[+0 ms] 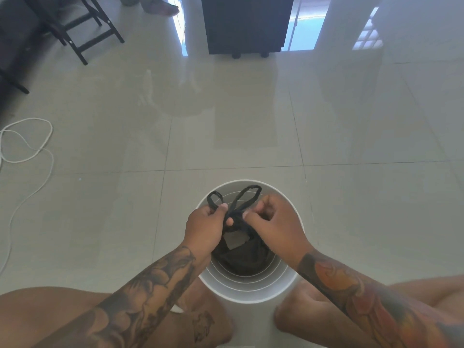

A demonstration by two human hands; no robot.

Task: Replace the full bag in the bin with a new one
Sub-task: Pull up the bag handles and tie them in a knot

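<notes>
The white bin (251,285) stands on the tiled floor (251,121) between the person's knees. Inside it sits the black bag (241,257), its two handle loops (247,194) raised above the bin's far rim. The left hand (204,228) pinches one loop at the knot and the right hand (272,222) pinches the other. To tie well, I would draw both loops apart evenly, cinching the knot before lifting.

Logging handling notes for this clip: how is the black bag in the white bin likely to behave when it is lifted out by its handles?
The black bag looks thin and floppy: its handles form limp loops where the left hand and right hand pinch them. It will probably sag and swing. It sits low in the white bin, so it seems light, though its contents are hidden.
</notes>
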